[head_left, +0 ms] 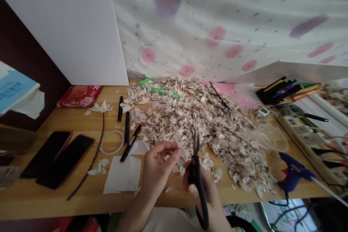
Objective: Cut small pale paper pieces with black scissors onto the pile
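Observation:
In the head view my right hand [210,192] grips a pair of black-handled scissors [195,152], blades pointing away from me and tips over the petals. My left hand [157,166] is closed in a pinch, thumb against forefinger, just left of the blades. Whatever sits between those fingertips is too small and pale to make out. Under and beyond both hands spreads a big heap of dry, whitish petal-like flakes [176,116]. Left of my left hand lies a white paper square [122,175]. A stem with a pale petalled flower [102,108] lies farther left.
Black markers [127,127], a tape ring [112,143] and two dark phones [65,161] lie on the left. At right are a blue glue gun [295,172], clear line [272,137], a pen holder [268,96] and a long wooden tray [296,141]. A floral curtain [195,18] hangs behind.

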A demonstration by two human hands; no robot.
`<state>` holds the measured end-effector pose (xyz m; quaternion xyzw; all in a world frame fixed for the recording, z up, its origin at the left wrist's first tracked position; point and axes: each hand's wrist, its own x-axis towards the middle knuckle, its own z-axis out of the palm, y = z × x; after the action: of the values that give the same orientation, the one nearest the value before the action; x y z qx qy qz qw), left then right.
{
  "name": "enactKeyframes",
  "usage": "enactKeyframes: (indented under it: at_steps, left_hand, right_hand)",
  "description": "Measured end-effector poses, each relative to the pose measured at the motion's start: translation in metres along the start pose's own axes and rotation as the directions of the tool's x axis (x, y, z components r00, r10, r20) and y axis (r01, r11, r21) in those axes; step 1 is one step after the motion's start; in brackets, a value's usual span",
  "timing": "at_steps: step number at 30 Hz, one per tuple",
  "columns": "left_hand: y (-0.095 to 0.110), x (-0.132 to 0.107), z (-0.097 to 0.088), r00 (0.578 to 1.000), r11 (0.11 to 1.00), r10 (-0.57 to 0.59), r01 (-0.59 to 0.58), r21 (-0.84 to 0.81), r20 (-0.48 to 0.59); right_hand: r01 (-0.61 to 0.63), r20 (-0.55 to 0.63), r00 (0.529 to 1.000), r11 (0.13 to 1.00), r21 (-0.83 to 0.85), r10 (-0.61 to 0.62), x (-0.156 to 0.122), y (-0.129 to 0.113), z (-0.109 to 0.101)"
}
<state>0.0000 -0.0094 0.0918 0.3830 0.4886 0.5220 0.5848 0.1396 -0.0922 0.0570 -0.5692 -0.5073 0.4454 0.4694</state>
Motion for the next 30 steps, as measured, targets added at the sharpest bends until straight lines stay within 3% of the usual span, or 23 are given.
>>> enactKeyframes:
  at_steps: [3, 5, 8, 12, 19, 25, 30]
  left_hand:
    - [-0.003, -0.001, -0.003, 0.995, 0.989, 0.092, -0.097, 0.113, 0.049]
    - [-0.006, -0.002, -0.004, 0.992, 0.983, 0.094, -0.106, 0.148, 0.088]
    - [-0.01, -0.005, -0.005, 0.991, 0.986, 0.041, -0.061, 0.156, 0.125]
    - [-0.014, -0.009, -0.007, 0.995, 0.987, -0.053, 0.039, 0.153, 0.09]
    - [-0.015, -0.01, -0.011, 0.995, 0.991, -0.08, 0.073, 0.114, 0.055]
    - [-0.012, -0.005, -0.018, 0.996, 0.995, -0.091, 0.092, 0.029, -0.025]
    - [-0.007, -0.001, -0.02, 0.996, 0.994, -0.069, 0.064, -0.083, -0.049]
  right_hand:
    - [-0.039, -0.07, 0.996, 0.994, 0.103, 0.047, 0.01, 0.001, 0.0]
    - [-0.053, -0.109, 0.992, 0.991, 0.127, 0.067, 0.015, 0.001, 0.0]
    - [-0.069, -0.136, 0.987, 0.985, 0.16, 0.091, 0.02, -0.003, 0.004]
    - [-0.055, -0.249, 0.963, 0.978, 0.202, 0.106, 0.024, -0.01, 0.017]
    - [-0.078, -0.299, 0.945, 0.979, 0.186, 0.133, 0.027, -0.011, 0.028]
    - [0.002, -0.09, 0.996, 0.994, 0.106, 0.007, 0.026, -0.003, 0.019]
    - [0.012, 0.086, 0.996, 0.999, 0.037, -0.015, 0.009, 0.003, 0.015]
